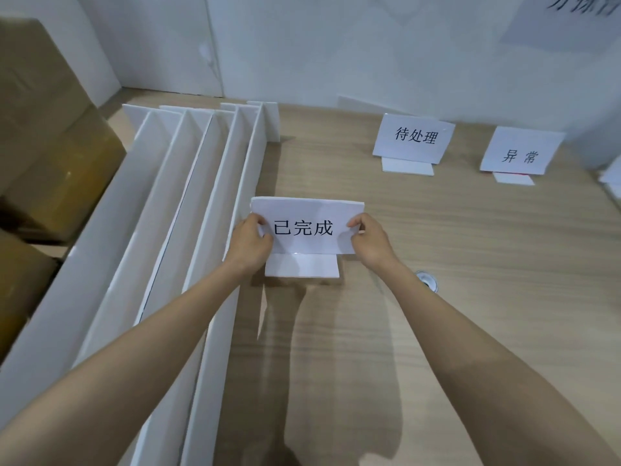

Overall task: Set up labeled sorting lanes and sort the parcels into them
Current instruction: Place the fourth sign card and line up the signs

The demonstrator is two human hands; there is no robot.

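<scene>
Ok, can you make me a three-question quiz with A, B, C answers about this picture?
1. Where are the long white foam boards from the near white paper sign? A left of it; B right of it; C on top of it.
2. What colour is the writing on the paper signs? A red; B black; C green.
3. How many grips hold the near sign? A none; B one; C both.

Answers:
1 A: the boards stand on edge to its left on the tan wooden surface.
2 B: the characters are black on it, on the far sign and on the far-right sign.
3 C: the left grip and the right grip each pinch one side edge.
</scene>
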